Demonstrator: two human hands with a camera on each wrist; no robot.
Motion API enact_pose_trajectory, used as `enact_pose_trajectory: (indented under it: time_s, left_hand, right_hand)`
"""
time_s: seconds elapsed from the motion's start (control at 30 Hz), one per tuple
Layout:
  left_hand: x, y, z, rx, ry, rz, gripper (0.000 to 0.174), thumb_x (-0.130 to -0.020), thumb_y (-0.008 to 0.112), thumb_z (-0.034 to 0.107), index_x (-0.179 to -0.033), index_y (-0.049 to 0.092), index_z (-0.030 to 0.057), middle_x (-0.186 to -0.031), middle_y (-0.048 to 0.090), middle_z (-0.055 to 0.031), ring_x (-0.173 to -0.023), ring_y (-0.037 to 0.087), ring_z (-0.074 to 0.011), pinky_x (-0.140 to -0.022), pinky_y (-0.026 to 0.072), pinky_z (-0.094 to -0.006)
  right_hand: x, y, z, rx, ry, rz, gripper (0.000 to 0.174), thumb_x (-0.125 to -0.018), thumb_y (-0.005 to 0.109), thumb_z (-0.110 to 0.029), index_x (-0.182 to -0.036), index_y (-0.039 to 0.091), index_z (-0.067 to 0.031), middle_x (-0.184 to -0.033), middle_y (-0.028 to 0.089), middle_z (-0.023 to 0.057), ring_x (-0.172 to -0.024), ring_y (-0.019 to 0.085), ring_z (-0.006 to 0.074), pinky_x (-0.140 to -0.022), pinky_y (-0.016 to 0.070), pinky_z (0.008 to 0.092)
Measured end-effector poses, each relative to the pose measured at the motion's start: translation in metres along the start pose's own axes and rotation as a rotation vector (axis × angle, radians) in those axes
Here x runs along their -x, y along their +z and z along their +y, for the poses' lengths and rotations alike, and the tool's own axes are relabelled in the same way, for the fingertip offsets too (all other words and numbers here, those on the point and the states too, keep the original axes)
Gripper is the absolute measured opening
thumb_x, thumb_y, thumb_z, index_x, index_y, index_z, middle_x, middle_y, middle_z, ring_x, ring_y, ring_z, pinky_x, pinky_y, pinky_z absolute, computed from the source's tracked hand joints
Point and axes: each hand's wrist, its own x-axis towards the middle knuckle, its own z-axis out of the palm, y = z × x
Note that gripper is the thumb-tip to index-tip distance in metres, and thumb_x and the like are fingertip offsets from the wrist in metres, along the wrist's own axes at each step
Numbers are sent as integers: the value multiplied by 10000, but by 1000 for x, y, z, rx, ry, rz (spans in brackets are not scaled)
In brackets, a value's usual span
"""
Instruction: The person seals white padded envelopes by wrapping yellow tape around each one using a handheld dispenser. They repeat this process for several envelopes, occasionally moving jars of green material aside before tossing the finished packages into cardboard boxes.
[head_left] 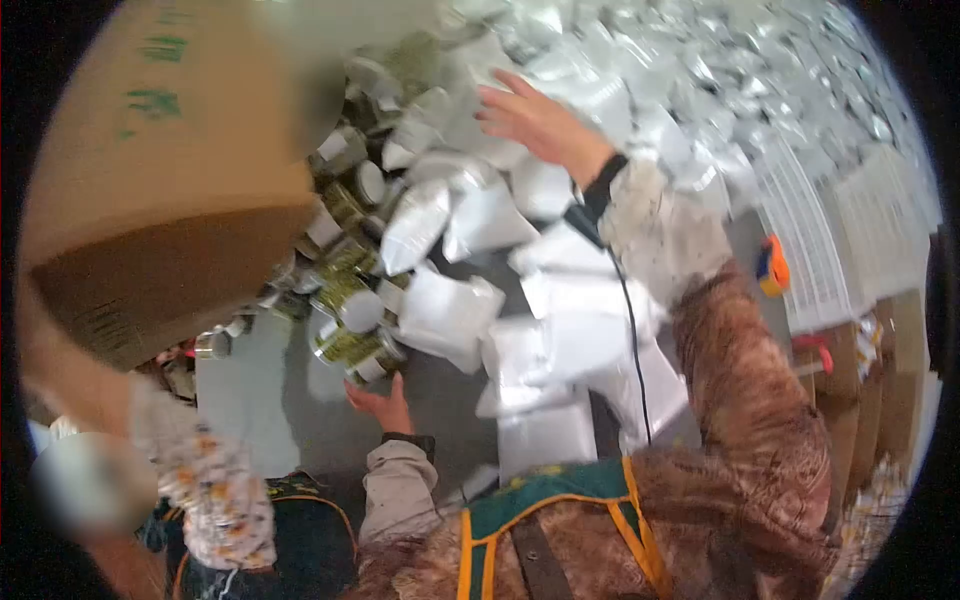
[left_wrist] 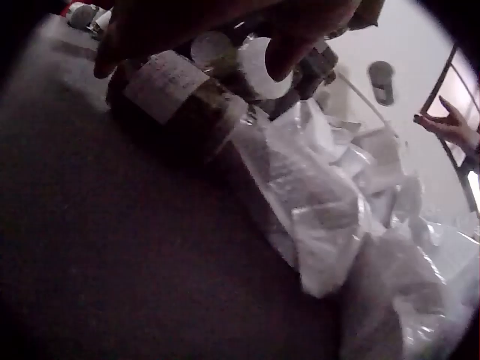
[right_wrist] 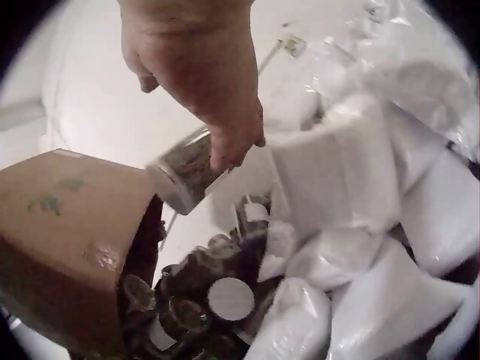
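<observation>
Sorting, seemingly: spilled jars point(head_left: 345, 300) among white pouches point(head_left: 450, 310), grey table point(head_left: 250, 390), beside cardboard carton point(head_left: 160, 190). Left hand point(head_left: 380, 405), fingers spread, touched labelled jar point(left_wrist: 169, 86); right hand point(head_left: 535, 120), fingers extended, hung over tumbling jar point(right_wrist: 184, 176). Next move probably called for a firm grasp.

There's one cardboard box point(head_left: 170, 180), and beside it at least ten jars point(head_left: 350, 345) with pale lids that I can make out, though the ones packed in shadow can't be counted. Of white pouches point(head_left: 450, 310) I count a dozen or more in the near heap, and the silvery packets point(head_left: 720, 70) behind them are far too many to number. Two hands are in among them, the left hand point(head_left: 385, 405) and the right hand point(head_left: 535, 120), along with one patterned sleeve point(head_left: 215, 490) of a second person, one black cable point(head_left: 630, 330) and one orange object point(head_left: 772, 265).
</observation>
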Motion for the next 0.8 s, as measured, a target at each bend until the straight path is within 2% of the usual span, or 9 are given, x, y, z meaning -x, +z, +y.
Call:
enact_pose_trajectory:
  time_s: [0.07,0.2,0.37,0.43,0.47,0.5,0.53,0.57,0.8]
  left_hand:
    - [24,0,-8,-47,104,-114,971,-765,746,185,-1447,71,32,-1444,122,-232,-1354,129,-385,-1094,186,-499]
    - [108,-11,-1,95,-23,-593,1019,-739,763,223,-1453,59,45,-1437,150,-233,-1354,148,-363,-1096,188,-482]
    - [164,-17,-16,103,112,-907,1070,-684,793,163,-1451,57,44,-1444,120,-228,-1341,155,-376,-1099,198,-460]
    - [170,-16,-17,37,163,-946,1136,-635,827,178,-1448,46,36,-1440,100,-239,-1324,166,-384,-1097,211,-457]
    - [175,-11,-22,7,217,-939,1147,-645,823,209,-1454,23,59,-1436,89,-251,-1320,182,-407,-1090,219,-472]
    - [178,-6,-29,-28,269,-925,1158,-656,819,240,-1460,0,82,-1432,78,-263,-1317,198,-430,-1083,228,-487]
    - [182,-1,-33,-62,319,-905,1170,-667,815,272,-1466,-23,105,-1428,66,-274,-1313,214,-453,-1075,236,-502]
    - [186,4,-30,-5,368,-870,1155,-624,839,235,-1441,52,18,-1401,131,-283,-1305,182,-411,-1072,239,-474]
    - [216,20,-10,-282,354,-552,1076,-634,833,325,-1427,168,33,-1379,192,-309,-1269,240,-457,-1049,255,-518]
  right_hand:
    - [43,-2,-29,380,43,-224,673,-846,649,-333,-1372,376,-13,-1158,595,121,-1100,550,224,-917,452,339]
    - [208,-41,-67,991,160,-218,491,-883,620,-289,-1263,512,1,-1181,593,142,-1089,562,214,-947,441,328]
    - [449,-148,-91,982,475,671,386,-881,617,-200,-1183,555,33,-1021,630,84,-911,589,162,-813,474,286]
    - [543,-213,-66,1419,467,689,357,-853,634,-196,-1116,584,42,-975,636,108,-878,598,186,-799,473,297]
    - [564,-205,-66,1440,639,769,343,-830,653,-212,-1051,602,46,-980,636,144,-876,606,211,-788,478,329]
    - [585,-224,-49,1434,610,683,366,-807,659,-261,-1038,623,20,-980,648,177,-900,627,311,-775,492,385]
    - [591,-225,-39,1454,612,637,362,-799,662,-253,-1042,624,12,-990,642,174,-920,615,320,-796,486,392]
    - [591,-223,-26,1470,616,585,360,-790,665,-245,-1046,625,4,-999,636,171,-941,603,330,-818,479,399]
    - [523,-282,71,1755,161,339,416,-715,711,-260,-1016,581,-4,-1045,564,189,-1035,491,384,-894,429,437]
